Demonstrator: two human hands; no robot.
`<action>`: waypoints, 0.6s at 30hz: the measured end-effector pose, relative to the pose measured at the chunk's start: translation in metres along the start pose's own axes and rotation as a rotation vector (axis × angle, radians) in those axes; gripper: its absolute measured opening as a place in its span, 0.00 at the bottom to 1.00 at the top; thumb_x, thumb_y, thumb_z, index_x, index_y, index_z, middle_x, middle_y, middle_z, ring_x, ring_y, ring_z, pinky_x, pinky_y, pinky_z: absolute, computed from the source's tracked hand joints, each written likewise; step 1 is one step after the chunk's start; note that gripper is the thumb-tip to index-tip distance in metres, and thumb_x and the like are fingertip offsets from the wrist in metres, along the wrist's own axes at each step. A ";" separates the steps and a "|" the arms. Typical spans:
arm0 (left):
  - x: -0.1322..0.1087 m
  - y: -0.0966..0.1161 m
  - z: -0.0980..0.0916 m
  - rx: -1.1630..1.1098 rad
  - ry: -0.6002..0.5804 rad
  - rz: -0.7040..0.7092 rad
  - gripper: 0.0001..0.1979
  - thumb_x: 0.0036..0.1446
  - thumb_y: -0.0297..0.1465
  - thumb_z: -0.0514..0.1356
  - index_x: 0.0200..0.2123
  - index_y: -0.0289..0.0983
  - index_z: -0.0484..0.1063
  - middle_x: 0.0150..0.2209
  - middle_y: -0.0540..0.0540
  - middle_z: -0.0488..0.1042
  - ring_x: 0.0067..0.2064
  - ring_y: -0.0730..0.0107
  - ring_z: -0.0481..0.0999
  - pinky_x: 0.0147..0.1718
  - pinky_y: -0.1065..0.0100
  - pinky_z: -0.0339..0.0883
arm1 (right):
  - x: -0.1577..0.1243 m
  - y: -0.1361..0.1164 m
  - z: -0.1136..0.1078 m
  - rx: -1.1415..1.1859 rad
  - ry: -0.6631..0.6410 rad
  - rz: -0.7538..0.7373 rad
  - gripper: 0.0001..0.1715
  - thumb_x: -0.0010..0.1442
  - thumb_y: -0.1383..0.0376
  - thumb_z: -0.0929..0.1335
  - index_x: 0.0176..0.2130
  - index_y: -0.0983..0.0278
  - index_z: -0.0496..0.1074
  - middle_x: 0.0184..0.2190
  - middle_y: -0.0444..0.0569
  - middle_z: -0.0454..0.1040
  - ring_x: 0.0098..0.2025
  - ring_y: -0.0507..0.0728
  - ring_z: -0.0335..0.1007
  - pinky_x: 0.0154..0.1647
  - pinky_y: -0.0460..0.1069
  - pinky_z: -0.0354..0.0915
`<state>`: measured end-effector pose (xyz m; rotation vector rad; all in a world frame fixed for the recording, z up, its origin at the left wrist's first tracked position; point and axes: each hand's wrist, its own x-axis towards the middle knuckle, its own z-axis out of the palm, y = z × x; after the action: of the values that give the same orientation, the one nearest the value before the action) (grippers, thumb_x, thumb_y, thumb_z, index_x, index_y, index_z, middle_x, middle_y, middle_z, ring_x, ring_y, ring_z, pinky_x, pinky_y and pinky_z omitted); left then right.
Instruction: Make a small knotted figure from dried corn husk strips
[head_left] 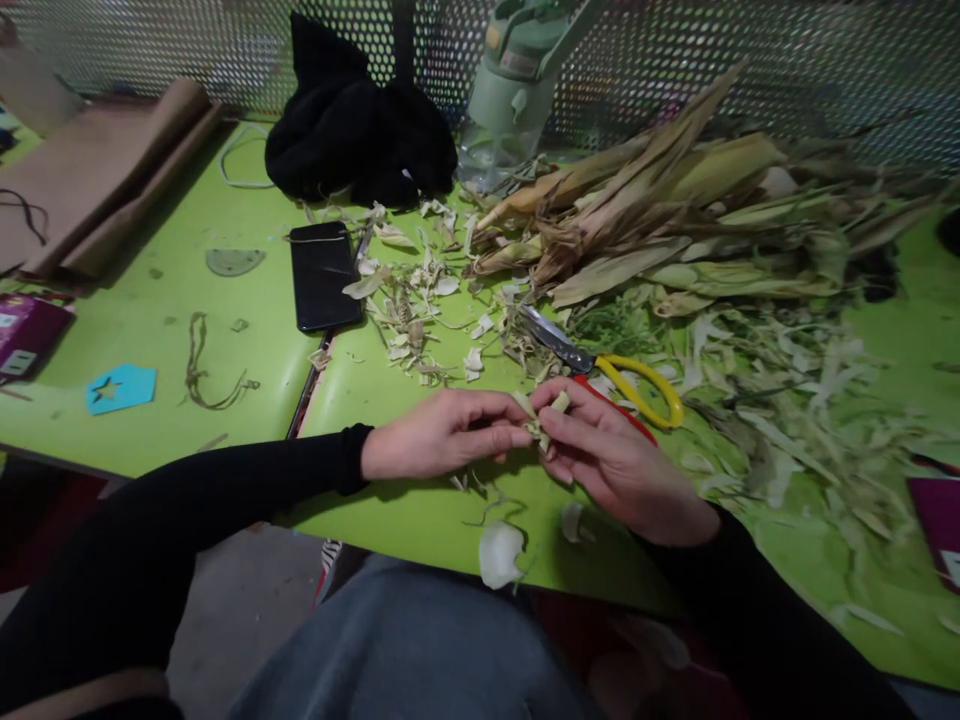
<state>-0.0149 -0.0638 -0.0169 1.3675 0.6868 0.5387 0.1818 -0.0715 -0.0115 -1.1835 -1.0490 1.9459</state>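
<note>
My left hand [442, 432] and my right hand [607, 455] meet above the near edge of the green table [247, 360]. Both pinch a small pale piece of corn husk [541, 418] between fingertips. The fingers of both hands are closed on it. Yellow-handled scissors [600, 365] lie just behind my right hand, blades pointing left. A pile of dried corn husks and leaves [675, 215] lies at the back right.
A black phone [322, 275] lies left of the scraps. Husk trimmings [780, 400] cover the right side. A black cloth [352, 130] and a green jug [517, 80] stand at the back by a perforated screen. Brown paper [97, 170] lies far left.
</note>
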 end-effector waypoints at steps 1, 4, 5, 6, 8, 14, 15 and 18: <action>0.001 -0.001 0.000 -0.054 -0.019 -0.030 0.08 0.64 0.32 0.57 0.38 0.33 0.70 0.28 0.53 0.68 0.27 0.80 0.66 0.28 0.75 0.63 | 0.001 0.001 0.000 0.019 -0.004 0.013 0.16 0.54 0.54 0.75 0.35 0.59 0.70 0.20 0.36 0.63 0.20 0.47 0.57 0.18 0.43 0.53; 0.002 -0.003 -0.002 -0.110 -0.034 -0.070 0.08 0.64 0.32 0.58 0.38 0.33 0.70 0.30 0.51 0.70 0.28 0.79 0.67 0.29 0.75 0.62 | 0.002 0.004 -0.001 -0.030 0.010 -0.020 0.18 0.55 0.52 0.74 0.35 0.60 0.69 0.20 0.36 0.63 0.20 0.47 0.59 0.18 0.43 0.54; 0.003 -0.003 -0.002 -0.106 -0.026 -0.070 0.08 0.63 0.33 0.58 0.37 0.33 0.70 0.31 0.50 0.71 0.29 0.79 0.67 0.29 0.74 0.62 | 0.002 0.006 -0.001 -0.076 0.025 -0.046 0.18 0.55 0.51 0.74 0.36 0.60 0.69 0.21 0.36 0.65 0.21 0.47 0.59 0.19 0.43 0.55; 0.003 -0.003 -0.001 -0.096 -0.014 -0.066 0.09 0.63 0.34 0.59 0.37 0.33 0.70 0.31 0.50 0.71 0.30 0.79 0.67 0.29 0.74 0.61 | 0.002 0.007 -0.001 -0.125 0.045 -0.078 0.19 0.56 0.51 0.74 0.38 0.60 0.69 0.22 0.37 0.66 0.21 0.47 0.60 0.19 0.44 0.55; 0.003 -0.003 -0.001 -0.058 0.031 -0.045 0.10 0.62 0.35 0.60 0.36 0.33 0.69 0.31 0.51 0.68 0.29 0.79 0.64 0.28 0.74 0.59 | -0.001 0.008 -0.002 -0.225 0.096 -0.149 0.20 0.57 0.50 0.72 0.40 0.59 0.68 0.24 0.38 0.68 0.21 0.48 0.61 0.20 0.45 0.57; 0.001 -0.001 0.000 0.346 0.216 0.098 0.11 0.65 0.38 0.55 0.37 0.35 0.67 0.28 0.53 0.64 0.28 0.76 0.62 0.28 0.72 0.57 | -0.007 0.008 -0.003 -0.699 0.152 -0.331 0.16 0.63 0.51 0.67 0.32 0.59 0.68 0.22 0.41 0.67 0.22 0.51 0.61 0.22 0.48 0.58; 0.000 -0.002 -0.001 0.456 0.229 0.124 0.11 0.66 0.37 0.53 0.36 0.35 0.66 0.28 0.52 0.66 0.29 0.75 0.64 0.29 0.72 0.58 | -0.008 0.008 -0.003 -0.763 0.149 -0.350 0.15 0.64 0.52 0.67 0.32 0.59 0.68 0.22 0.42 0.68 0.23 0.51 0.62 0.22 0.48 0.58; -0.001 -0.004 -0.002 0.739 0.230 0.186 0.13 0.68 0.37 0.49 0.38 0.35 0.66 0.30 0.49 0.69 0.30 0.72 0.67 0.31 0.70 0.61 | -0.009 0.006 -0.001 -0.918 0.140 -0.440 0.13 0.66 0.58 0.64 0.32 0.60 0.68 0.21 0.41 0.66 0.22 0.51 0.60 0.21 0.47 0.56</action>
<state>-0.0172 -0.0640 -0.0206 2.0949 1.0090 0.6251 0.1856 -0.0813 -0.0135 -1.3387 -2.0177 1.0096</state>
